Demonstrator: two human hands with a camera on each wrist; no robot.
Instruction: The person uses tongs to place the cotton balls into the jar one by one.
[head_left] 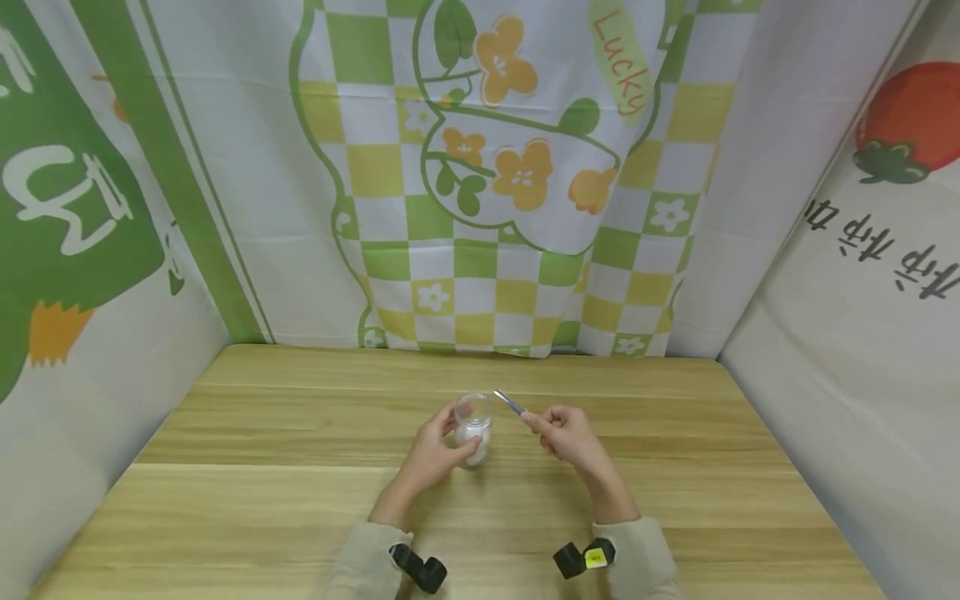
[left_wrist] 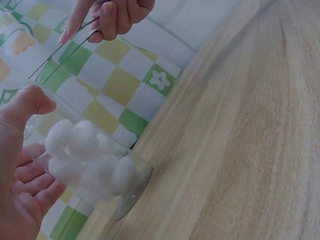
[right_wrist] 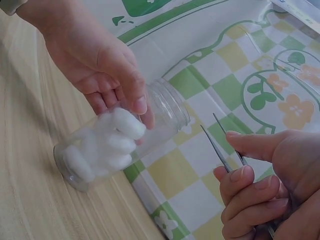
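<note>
A clear glass jar [head_left: 474,406] stands upright on the wooden table, its mouth uncovered. Several white cotton balls [right_wrist: 107,145] fill its lower part. My left hand [head_left: 433,448] holds the jar from the left side, thumb on the near side and fingers behind the glass. In my right hand [head_left: 567,435], thumb and fingers pinch a pair of metal tweezers [head_left: 511,402]. The tweezers' tips are spread apart with nothing between them, just to the right of the jar's mouth in the head view.
The wood-grain table [head_left: 300,417] reaches back to a hanging cloth [head_left: 480,275] with green and yellow checks. Printed cloth walls [head_left: 847,358] close in both sides. A black camera [head_left: 418,568] is strapped on the left wrist, another [head_left: 583,557] on the right.
</note>
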